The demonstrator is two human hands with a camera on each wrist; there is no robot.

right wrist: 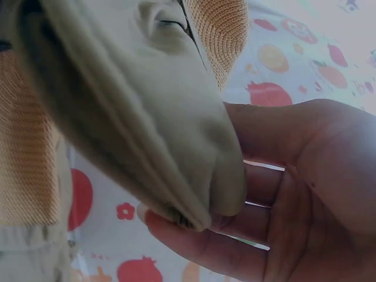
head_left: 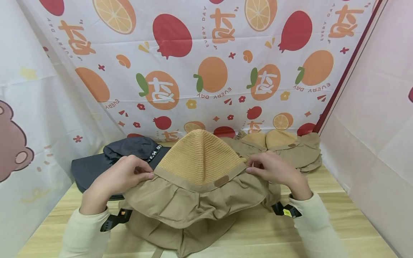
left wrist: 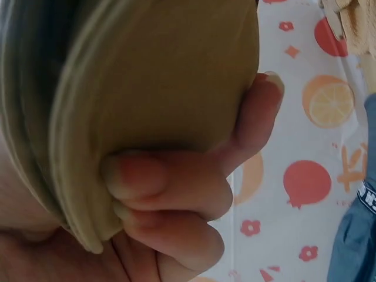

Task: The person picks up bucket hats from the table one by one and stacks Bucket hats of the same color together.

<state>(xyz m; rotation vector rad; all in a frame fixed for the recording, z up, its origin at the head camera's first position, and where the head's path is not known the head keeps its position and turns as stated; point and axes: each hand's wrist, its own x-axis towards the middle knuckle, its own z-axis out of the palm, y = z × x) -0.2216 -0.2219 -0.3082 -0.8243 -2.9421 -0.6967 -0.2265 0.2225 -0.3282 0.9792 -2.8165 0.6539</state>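
A khaki sun hat with a yellow knitted crown (head_left: 201, 157) is held up, crown on top, at the centre of the head view. My left hand (head_left: 120, 177) pinches its left side where the crown band meets the ruffled brim (head_left: 190, 206). On the opposite side my right hand (head_left: 274, 168) pinches the same seam. The left wrist view shows curled fingers (left wrist: 176, 188) gripping the brim's folded cloth. In the right wrist view, the right hand (right wrist: 305, 182) holds the brim's edge. More khaki cloth (head_left: 180, 233) hangs or lies beneath; whether it belongs to this hat I cannot tell.
A dark cap (head_left: 93, 168) with a lettered band lies behind my left hand. Behind my right hand sit more khaki hats (head_left: 292, 150) with yellow crowns. All are on a light wooden table (head_left: 322, 222), backed by a fruit-print curtain (head_left: 206, 46).
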